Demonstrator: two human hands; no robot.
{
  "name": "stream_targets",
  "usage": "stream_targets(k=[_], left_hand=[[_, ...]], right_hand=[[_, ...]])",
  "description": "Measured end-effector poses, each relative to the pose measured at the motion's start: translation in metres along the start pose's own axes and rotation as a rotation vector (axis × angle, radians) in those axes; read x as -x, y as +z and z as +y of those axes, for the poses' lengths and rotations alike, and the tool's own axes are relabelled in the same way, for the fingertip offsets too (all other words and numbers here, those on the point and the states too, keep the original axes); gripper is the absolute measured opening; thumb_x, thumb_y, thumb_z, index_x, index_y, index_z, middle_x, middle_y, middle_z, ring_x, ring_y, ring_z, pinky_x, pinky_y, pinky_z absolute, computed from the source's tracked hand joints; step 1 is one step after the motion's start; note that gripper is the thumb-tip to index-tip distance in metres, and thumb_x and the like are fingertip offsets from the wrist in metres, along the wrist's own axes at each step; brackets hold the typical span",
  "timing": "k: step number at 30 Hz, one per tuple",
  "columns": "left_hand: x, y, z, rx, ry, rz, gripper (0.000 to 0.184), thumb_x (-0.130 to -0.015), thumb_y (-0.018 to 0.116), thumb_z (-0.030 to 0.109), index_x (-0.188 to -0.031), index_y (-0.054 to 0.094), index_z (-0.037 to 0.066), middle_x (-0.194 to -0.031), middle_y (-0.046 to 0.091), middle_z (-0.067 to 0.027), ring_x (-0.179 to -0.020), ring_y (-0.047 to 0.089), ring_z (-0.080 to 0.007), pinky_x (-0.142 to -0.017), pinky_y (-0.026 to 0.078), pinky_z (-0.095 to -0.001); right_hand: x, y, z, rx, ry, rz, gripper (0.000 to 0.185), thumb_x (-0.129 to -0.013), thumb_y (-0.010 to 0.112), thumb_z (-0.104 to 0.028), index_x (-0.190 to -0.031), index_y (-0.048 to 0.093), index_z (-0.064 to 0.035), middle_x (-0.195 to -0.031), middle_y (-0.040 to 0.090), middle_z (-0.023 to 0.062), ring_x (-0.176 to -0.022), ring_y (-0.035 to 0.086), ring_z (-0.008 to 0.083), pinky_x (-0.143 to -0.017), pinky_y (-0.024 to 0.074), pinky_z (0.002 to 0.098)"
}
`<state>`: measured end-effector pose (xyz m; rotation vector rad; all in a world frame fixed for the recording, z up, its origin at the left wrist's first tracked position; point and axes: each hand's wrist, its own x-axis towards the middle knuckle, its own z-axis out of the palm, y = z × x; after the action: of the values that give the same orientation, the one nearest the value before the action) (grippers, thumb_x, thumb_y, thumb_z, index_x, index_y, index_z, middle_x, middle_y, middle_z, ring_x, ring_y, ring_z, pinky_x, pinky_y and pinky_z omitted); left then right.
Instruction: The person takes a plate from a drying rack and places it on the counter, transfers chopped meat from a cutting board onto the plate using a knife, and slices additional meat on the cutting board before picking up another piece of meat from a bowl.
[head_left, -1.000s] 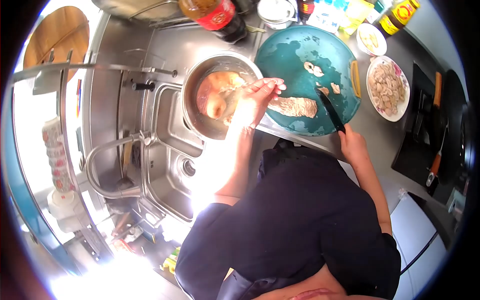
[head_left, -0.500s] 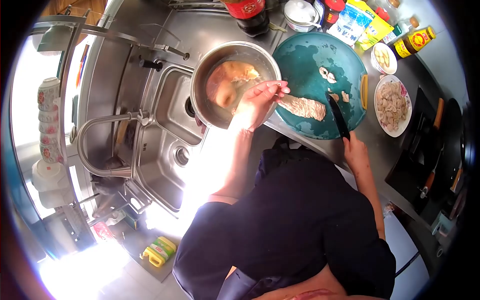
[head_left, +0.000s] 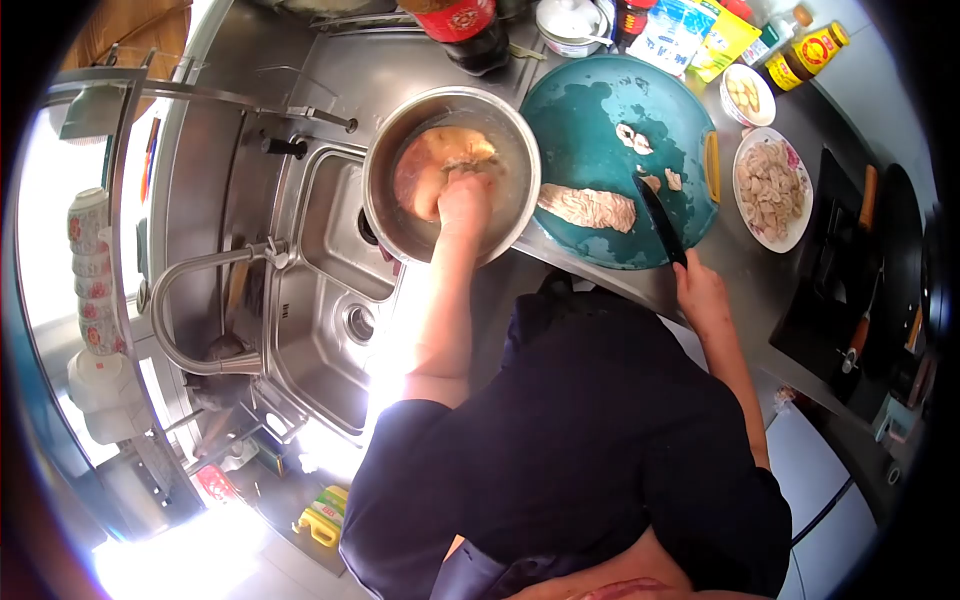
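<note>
My left hand (head_left: 466, 205) reaches down into a steel pot (head_left: 531, 170) of cloudy liquid, by a large pale-brown piece of meat (head_left: 420, 165). Its fingertips are hidden there, so I cannot tell whether they grip anything. My right hand (head_left: 702, 290) is closed around the handle of a black knife (head_left: 659, 222), whose blade tip rests over the green round cutting board (head_left: 570, 100). A long, wrinkled pale strip of meat (head_left: 590, 208) lies on the board's near left part. Small cut pieces (head_left: 632, 138) lie farther back and beside the blade tip.
An oval plate of sliced meat (head_left: 772, 190) stands right of the board, behind it a small bowl (head_left: 747, 95). Seasoning bags (head_left: 675, 35), a sauce bottle (head_left: 806, 57) and a cola bottle (head_left: 465, 35) line the back. Left are a double sink (head_left: 330, 330) and faucet (head_left: 165, 300); pans (head_left: 895, 250) are right.
My left hand has moved from above the pot's right rim, by the strip's end, down into the liquid. My right hand still holds the knife in place. The view has shifted slightly.
</note>
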<state>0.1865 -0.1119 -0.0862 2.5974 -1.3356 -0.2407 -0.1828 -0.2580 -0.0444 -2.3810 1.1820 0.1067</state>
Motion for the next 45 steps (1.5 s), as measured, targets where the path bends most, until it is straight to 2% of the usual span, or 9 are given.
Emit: stream_targets(k=[6,8,10,11,17,25,28,39,45], left_hand=[[0.003,-0.048,0.025,-0.063,0.078,0.144,0.021,-0.077,0.074,0.023,-0.067,0.067,0.006,-0.085,0.066,-0.0122,-0.082,0.062,-0.0306,-0.073,0.048,-0.0438],[0.005,-0.059,0.042,0.038,0.152,0.297,0.013,-0.078,0.071,0.012,-0.090,0.073,0.007,-0.089,0.067,-0.0108,-0.084,0.062,-0.0310,-0.075,0.049,-0.0433],[0.007,-0.069,0.070,0.087,0.200,0.352,0.034,-0.079,0.068,0.005,-0.113,0.070,0.010,-0.096,0.067,-0.0106,-0.089,0.063,-0.0320,-0.078,0.051,-0.0414],[0.007,-0.064,0.082,0.130,0.253,0.389,0.031,-0.077,0.072,0.007,-0.108,0.070,0.007,-0.097,0.068,-0.0120,-0.090,0.063,-0.0324,-0.079,0.051,-0.0403],[0.016,-0.003,0.132,0.149,0.637,-0.064,0.053,-0.064,0.082,0.014,-0.112,0.060,0.009,-0.120,0.058,-0.0101,-0.112,0.054,-0.0310,-0.094,0.043,-0.0451],[0.006,0.014,0.123,0.194,0.625,-0.013,0.040,-0.066,0.071,0.003,-0.104,0.062,0.011,-0.121,0.057,-0.0076,-0.113,0.053,-0.0307,-0.098,0.040,-0.0479],[-0.005,0.008,0.135,0.190,0.833,0.133,0.030,-0.071,0.067,0.003,-0.100,0.064,0.010,-0.125,0.055,-0.0081,-0.118,0.051,-0.0315,-0.103,0.037,-0.0516],[0.035,0.034,0.120,0.450,0.375,0.187,0.052,-0.068,0.074,-0.002,-0.117,0.061,0.008,-0.126,0.051,-0.0165,-0.117,0.049,-0.0393,-0.097,0.045,-0.0473],[0.018,0.047,0.131,0.484,0.459,0.235,0.040,-0.070,0.073,0.000,-0.109,0.063,0.006,-0.121,0.055,-0.0135,-0.110,0.055,-0.0361,-0.088,0.052,-0.0408]], right_hand=[[0.001,-0.003,-0.007,-0.026,0.047,-0.026,0.019,-0.097,0.052,-0.023,-0.104,0.051,-0.0054,-0.076,0.066,0.0214,-0.074,0.064,0.0435,-0.067,0.0494,0.0542],[0.000,-0.005,-0.008,-0.029,0.056,-0.038,0.019,-0.096,0.053,-0.023,-0.102,0.050,-0.0053,-0.075,0.066,0.0213,-0.074,0.064,0.0432,-0.066,0.0495,0.0540],[0.001,-0.006,-0.009,-0.018,0.068,-0.055,0.019,-0.096,0.053,-0.023,-0.100,0.050,-0.0052,-0.075,0.066,0.0213,-0.073,0.064,0.0430,-0.066,0.0494,0.0539],[0.000,-0.006,-0.009,-0.013,0.071,-0.062,0.019,-0.096,0.053,-0.023,-0.099,0.050,-0.0052,-0.075,0.066,0.0213,-0.073,0.064,0.0429,-0.066,0.0493,0.0539],[0.001,-0.015,-0.014,-0.069,-0.044,0.031,0.016,-0.095,0.055,-0.020,-0.097,0.049,-0.0051,-0.069,0.064,0.0194,-0.067,0.063,0.0413,-0.061,0.0494,0.0513],[0.005,-0.026,-0.010,-0.100,-0.090,0.097,0.017,-0.094,0.058,-0.018,-0.091,0.048,-0.0043,-0.067,0.063,0.0190,-0.064,0.063,0.0405,-0.059,0.0491,0.0500],[0.007,-0.030,-0.007,-0.112,-0.079,0.117,0.017,-0.094,0.057,-0.018,-0.090,0.048,-0.0045,-0.067,0.063,0.0190,-0.064,0.063,0.0403,-0.059,0.0490,0.0501],[-0.002,-0.029,-0.034,-0.077,-0.250,0.101,0.013,-0.095,0.054,-0.014,-0.091,0.046,-0.0044,-0.073,0.062,0.0162,-0.065,0.063,0.0381,-0.057,0.0499,0.0477],[-0.027,-0.024,-0.039,0.002,-0.328,0.097,0.013,-0.095,0.053,-0.014,-0.090,0.046,-0.0035,-0.072,0.062,0.0155,-0.065,0.063,0.0372,-0.057,0.0502,0.0466]])
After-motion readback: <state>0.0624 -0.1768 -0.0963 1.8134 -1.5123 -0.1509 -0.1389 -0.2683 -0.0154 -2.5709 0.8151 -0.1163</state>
